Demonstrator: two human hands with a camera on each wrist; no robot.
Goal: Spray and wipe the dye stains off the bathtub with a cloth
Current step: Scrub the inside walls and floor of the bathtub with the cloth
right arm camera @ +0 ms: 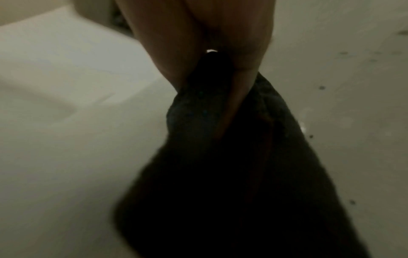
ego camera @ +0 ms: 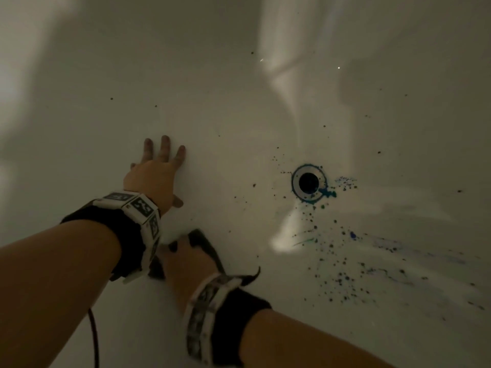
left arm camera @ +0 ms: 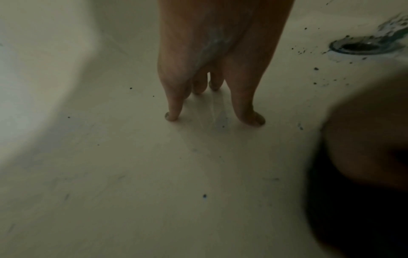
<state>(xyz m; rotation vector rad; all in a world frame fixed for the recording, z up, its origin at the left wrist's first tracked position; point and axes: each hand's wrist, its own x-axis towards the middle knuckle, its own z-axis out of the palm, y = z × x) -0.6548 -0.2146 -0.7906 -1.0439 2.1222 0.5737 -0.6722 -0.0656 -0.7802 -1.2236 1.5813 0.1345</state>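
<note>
The white bathtub floor (ego camera: 239,107) carries blue-green dye stains (ego camera: 328,193) ringing the drain (ego camera: 308,183), and dark speckles (ego camera: 342,277) spread toward the lower right. My left hand (ego camera: 163,162) lies with straight fingers spread on the tub floor, left of the drain; the left wrist view shows its fingertips (left arm camera: 172,117) touching the surface. Below it, my right hand (ego camera: 183,257) grips a dark cloth (ego camera: 206,248) against the tub. In the right wrist view the fingers (right arm camera: 167,57) pinch the cloth (right arm camera: 232,174), which hangs down dark and bunched. No spray bottle is in view.
The tub wall (ego camera: 39,75) curves up at the left and far side. Small dark specks (ego camera: 111,98) dot the floor beyond my left hand. A thin dark cord (ego camera: 94,338) hangs under my left forearm. The drain (left arm camera: 362,46) is an open hole with a metal rim.
</note>
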